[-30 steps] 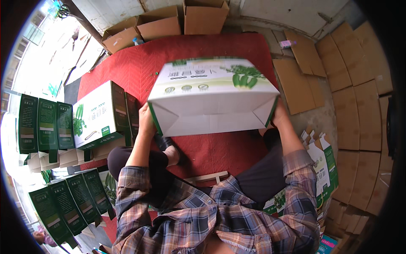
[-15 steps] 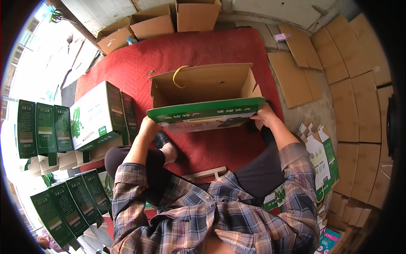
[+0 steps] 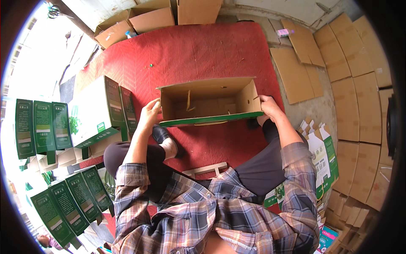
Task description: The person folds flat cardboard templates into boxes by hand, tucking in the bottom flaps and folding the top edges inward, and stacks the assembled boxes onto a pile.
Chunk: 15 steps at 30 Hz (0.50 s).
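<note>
The open-topped, rectangular brown cardboard box with a green near edge (image 3: 211,98) is between the left hand (image 3: 151,111) and right hand (image 3: 270,107), each grasping one end.

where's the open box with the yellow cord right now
In the head view, the open box is near the centre over the red mat, with the left hand at its left end and the right hand at its right.
</note>
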{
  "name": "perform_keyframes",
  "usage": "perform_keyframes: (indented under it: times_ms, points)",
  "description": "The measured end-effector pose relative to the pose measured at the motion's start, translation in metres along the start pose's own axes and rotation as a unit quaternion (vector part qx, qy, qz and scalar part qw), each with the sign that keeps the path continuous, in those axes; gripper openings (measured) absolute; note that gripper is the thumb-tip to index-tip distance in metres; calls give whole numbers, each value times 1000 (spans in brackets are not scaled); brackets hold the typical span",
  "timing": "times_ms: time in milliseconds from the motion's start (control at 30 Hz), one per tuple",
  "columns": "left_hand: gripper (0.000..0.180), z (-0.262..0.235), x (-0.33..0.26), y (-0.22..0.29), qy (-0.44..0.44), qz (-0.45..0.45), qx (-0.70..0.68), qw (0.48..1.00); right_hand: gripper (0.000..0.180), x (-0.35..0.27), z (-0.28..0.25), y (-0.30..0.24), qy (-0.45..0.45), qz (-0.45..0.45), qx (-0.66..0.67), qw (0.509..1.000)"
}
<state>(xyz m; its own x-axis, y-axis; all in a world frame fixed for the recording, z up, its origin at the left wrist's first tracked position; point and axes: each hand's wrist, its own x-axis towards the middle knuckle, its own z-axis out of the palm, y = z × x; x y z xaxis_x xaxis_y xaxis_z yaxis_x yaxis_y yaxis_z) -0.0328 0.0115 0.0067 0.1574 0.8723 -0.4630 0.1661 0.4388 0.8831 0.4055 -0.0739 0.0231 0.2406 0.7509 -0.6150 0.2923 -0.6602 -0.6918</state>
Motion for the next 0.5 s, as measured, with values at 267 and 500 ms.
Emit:
perform_keyframes:
  times_ms: [267,500]
  points:
    - [55,3,-1,-5,-6,140,243,960,41,-5,7,-7,-11,-81,88,993]
    - [45,-10,0,1,-103,135,264,950,53,2,7,-12,-83,-49,71,993]
